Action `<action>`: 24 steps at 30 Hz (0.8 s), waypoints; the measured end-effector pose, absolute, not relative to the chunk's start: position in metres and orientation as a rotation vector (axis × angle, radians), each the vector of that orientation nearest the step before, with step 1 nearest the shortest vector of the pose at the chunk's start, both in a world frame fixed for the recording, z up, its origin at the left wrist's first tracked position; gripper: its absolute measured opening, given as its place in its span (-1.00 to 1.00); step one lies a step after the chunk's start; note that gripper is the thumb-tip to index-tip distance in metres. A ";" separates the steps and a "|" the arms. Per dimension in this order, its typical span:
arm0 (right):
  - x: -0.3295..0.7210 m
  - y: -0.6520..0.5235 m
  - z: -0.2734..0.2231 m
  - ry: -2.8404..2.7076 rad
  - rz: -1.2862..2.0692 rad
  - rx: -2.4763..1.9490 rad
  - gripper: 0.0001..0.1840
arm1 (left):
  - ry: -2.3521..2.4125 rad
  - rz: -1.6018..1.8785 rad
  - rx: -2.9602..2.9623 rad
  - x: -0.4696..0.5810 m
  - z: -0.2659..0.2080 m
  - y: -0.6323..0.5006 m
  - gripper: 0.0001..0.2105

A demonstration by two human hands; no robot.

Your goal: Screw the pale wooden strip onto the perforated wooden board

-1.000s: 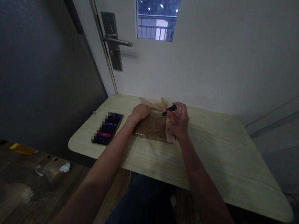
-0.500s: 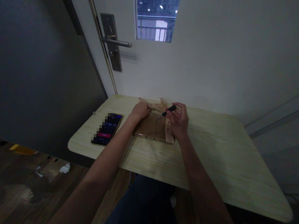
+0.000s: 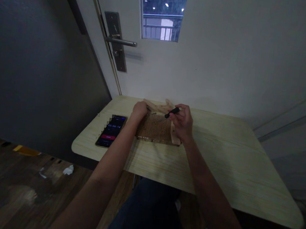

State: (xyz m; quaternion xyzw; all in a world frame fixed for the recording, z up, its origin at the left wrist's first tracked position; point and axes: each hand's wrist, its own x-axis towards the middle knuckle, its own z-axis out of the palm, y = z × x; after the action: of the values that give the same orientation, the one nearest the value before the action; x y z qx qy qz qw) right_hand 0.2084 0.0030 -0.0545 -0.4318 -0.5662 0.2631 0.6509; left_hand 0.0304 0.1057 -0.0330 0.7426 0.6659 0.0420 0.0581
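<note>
A flat brown wooden block (image 3: pixel 154 129) with small dark marks on top lies on the table between my hands. My right hand (image 3: pixel 183 122) is closed around the black handle of a screwdriver (image 3: pixel 172 113), whose thin shaft slants down to the left over the block. At the block's far left corner, my left hand (image 3: pixel 140 110) has its fingers curled; what they pinch, if anything, is hidden. A small dark, screw-like piece (image 3: pixel 154 113) shows beside those fingers. Pale wooden strips (image 3: pixel 157 107) lie behind the block, and another pale strip (image 3: pixel 175 137) runs along its right side.
To the left of my forearm a phone (image 3: pixel 111 130) with a running timer rests on the light wooden table (image 3: pixel 224 152). A white door (image 3: pixel 212 62) with a metal handle (image 3: pixel 123 42) stands right behind the table's far edge. Crumpled white paper (image 3: pixel 68 170) is on the floor.
My left hand has shifted slightly left and up, leaving more of the block's far left corner and the small dark piece visible. The screwdriver has moved a little in my right hand.
</note>
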 end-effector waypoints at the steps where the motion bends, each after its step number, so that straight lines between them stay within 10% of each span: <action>1: 0.208 0.003 -0.055 -1.289 0.599 -0.979 -0.54 | 2.017 0.129 2.248 0.031 -0.033 0.106 -0.67; 24: 0.217 0.004 -0.050 -1.198 0.512 -0.926 -0.55 | 1.589 0.560 2.504 0.030 -0.009 0.072 -0.80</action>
State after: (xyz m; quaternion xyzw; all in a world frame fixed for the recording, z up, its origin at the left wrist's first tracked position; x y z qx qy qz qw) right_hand 0.2171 0.0038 -0.0502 -0.4153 -0.5373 0.2296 0.6972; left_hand 0.0299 0.0725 -0.0086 0.8281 0.5254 0.1852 0.0620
